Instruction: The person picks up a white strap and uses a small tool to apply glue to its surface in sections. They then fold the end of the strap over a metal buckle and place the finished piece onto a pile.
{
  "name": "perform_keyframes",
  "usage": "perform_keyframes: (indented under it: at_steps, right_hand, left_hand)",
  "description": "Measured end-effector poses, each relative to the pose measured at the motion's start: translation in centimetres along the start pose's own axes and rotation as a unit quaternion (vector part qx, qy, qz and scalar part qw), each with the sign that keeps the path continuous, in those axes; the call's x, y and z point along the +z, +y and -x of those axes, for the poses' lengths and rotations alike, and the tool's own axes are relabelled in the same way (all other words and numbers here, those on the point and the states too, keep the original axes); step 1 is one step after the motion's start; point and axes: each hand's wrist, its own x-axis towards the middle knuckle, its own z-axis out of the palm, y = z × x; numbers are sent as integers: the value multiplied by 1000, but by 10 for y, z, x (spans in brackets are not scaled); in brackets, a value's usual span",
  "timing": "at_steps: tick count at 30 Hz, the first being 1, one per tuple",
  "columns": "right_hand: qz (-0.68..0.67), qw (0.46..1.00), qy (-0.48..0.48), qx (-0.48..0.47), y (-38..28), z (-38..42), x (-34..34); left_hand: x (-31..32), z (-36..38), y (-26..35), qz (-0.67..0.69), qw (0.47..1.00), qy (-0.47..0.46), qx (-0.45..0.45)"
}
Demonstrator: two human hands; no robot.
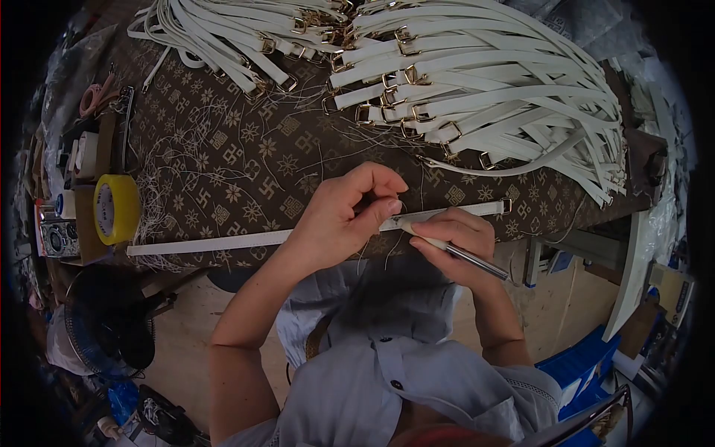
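Note:
A single white strap (208, 244) lies across the near part of the dark patterned cloth (216, 167), with a metal buckle (507, 205) at its right end. My left hand (346, 216) is over the middle of the strap, thumb and fingers pinched together. Whatever they pinch is too small to make out. In my right hand (462, 242) is a pen-shaped tool (475, 260) with a pale front and a shiny metal rear. Its tip points left at the strap, close to my left fingertips.
Beyond my hands lie a large pile of white buckled straps (506, 97) and a second bundle (216, 45). Loose threads (179, 171) litter the cloth. At the left edge are a yellow tape roll (118, 209) and pink-handled scissors (97, 98). A black fan (112, 320) stands below.

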Motion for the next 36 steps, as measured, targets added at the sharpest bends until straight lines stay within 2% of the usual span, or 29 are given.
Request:
perform_keyframes:
  at_steps: [11, 13, 14, 15, 16, 17, 18, 20, 21, 23, 24, 26, 27, 29, 30, 32, 33, 35, 36]
  right_hand:
    - [-8, 1000, 7, -3, 0, 0, -1]
    - [-52, 998, 24, 25, 0, 2, -3]
    - [-51, 998, 26, 24, 1, 4, -4]
    - [-70, 996, 52, 31, 3, 6, -5]
    - [-89, 992, 79, 39, 5, 8, -6]
    - [-87, 992, 83, 40, 6, 9, -7]
    - [-114, 988, 98, 45, 7, 10, -8]
    - [-143, 982, 112, 45, 9, 10, -7]
    - [-152, 979, 126, 44, 9, 10, -6]
    - [-157, 976, 144, 40, 6, 12, -7]
    - [-172, 971, 156, 61, 4, 16, -9]
    - [-188, 964, 171, 80, 0, 21, -11]
    - [-181, 965, 174, 78, -4, 22, -13]
    - [-174, 965, 181, 77, -8, 19, -15]
    - [-140, 972, 168, 85, -8, 12, -13]
    - [-107, 977, 161, 92, -7, 3, -8]
    - [-123, 970, 174, 113, -5, 2, -4]
    - [-143, 961, 190, 139, -2, 1, -2]
    - [-159, 956, 183, 165, -3, 1, -3]
  left_hand:
    - [-2, 1, -3, 26, 999, -14, 11]
    - [-4, 4, 0, 130, 983, 123, 34]
    - [-9, 8, 4, 129, 983, 122, 36]
    - [-16, 13, 12, -81, 981, 140, 108]
    - [-20, 17, 17, -286, 930, 151, 175]
    - [-18, 22, 19, -357, 911, 107, 173]
    - [-15, 26, 18, -357, 912, 105, 174]
    - [-12, 31, 11, -493, 852, 25, 175]
    - [-11, 31, 9, -495, 850, 24, 176]
    - [-8, 27, 7, -538, 804, 55, 246]
    - [-9, 25, 10, -539, 802, 54, 250]
    - [-14, 23, 20, -495, 852, 7, 171]
    - [-16, 22, 22, -496, 851, 5, 172]
    - [-20, 20, 25, -409, 902, -39, 132]
    - [-22, 18, 26, -411, 901, -43, 133]
    - [-25, 14, 26, -430, 897, -83, 60]
    - [-25, 12, 25, -434, 895, -88, 60]
    - [-22, 12, 20, -521, 834, 24, 179]
    - [-20, 13, 21, -522, 834, 17, 177]
